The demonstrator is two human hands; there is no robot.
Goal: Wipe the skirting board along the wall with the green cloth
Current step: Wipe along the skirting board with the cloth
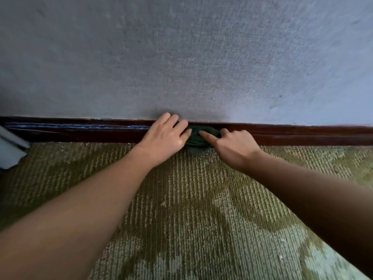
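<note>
Green cloth (196, 140) bunched low against the dark skirting board (302, 135), right at the carpet (201, 199) edge. Left hand (166, 136) flat, fingers straight, pressing its left side. Right hand (234, 145) lays a forefinger on it, the other fingers curled; a grip there, cannot tell.

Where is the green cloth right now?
Head view, centre: the green cloth is bunched against the dark skirting board, its lower edge on the carpet, between the left hand and the right hand, which both touch it.
</note>
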